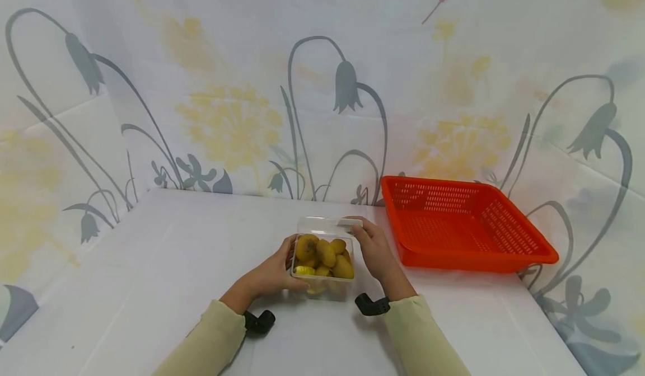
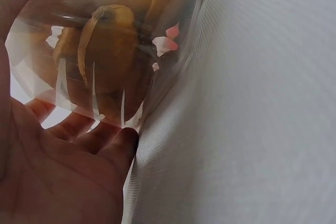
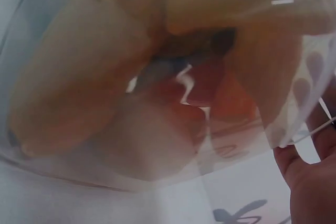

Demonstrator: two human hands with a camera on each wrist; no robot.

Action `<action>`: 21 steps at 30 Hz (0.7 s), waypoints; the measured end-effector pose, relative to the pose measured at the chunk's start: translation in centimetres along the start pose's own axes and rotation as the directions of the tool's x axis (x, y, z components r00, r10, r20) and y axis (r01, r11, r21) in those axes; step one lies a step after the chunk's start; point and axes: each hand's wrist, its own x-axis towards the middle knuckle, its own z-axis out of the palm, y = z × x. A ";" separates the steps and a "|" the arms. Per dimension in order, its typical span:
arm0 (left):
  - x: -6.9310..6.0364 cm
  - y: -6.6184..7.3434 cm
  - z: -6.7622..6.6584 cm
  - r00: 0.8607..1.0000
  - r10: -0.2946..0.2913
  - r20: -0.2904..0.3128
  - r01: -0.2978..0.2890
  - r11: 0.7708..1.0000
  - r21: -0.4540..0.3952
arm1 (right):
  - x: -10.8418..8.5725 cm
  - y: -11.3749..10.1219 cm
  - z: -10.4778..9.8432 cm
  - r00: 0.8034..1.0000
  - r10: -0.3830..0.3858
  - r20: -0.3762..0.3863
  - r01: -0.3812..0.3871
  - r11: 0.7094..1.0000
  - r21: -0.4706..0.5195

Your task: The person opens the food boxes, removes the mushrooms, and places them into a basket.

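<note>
Left hand point(image 1: 272, 272) grips a clear box point(image 1: 339, 291) of fruit point(image 1: 326, 253), right hand point(image 1: 373, 248) pinching its lid point(image 1: 319, 225).

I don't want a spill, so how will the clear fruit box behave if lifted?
The clear box probably flexes, since it looks thin-walled. Packed with yellow fruit, it may feel weighty. With the lid up, fruit could roll out if tipped.
</note>
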 end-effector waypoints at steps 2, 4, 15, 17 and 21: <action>-0.1 0.1 -0.1 1.000 0.001 0.001 -0.001 1.000 -0.008 | 0.2 0.4 0.2 1.000 -0.027 0.014 0.026 0.996 0.082; -0.1 0.2 -0.1 1.000 -0.001 0.004 0.001 1.000 -0.010 | 0.3 0.8 0.4 1.000 -0.025 0.019 0.022 0.988 0.155; -0.1 0.3 0.2 1.000 -0.006 0.001 0.006 1.000 -0.002 | 0.3 2.6 0.9 0.952 0.294 -0.086 -0.246 0.901 0.356; -0.2 0.2 0.2 1.000 -0.002 0.002 0.002 1.000 -0.009 | 0.4 2.7 1.0 0.945 0.311 -0.096 -0.258 0.894 0.366; -0.2 0.2 0.2 1.000 -0.001 0.000 0.001 1.000 -0.020 | 0.6 2.7 1.1 0.933 0.338 -0.126 -0.275 0.893 0.357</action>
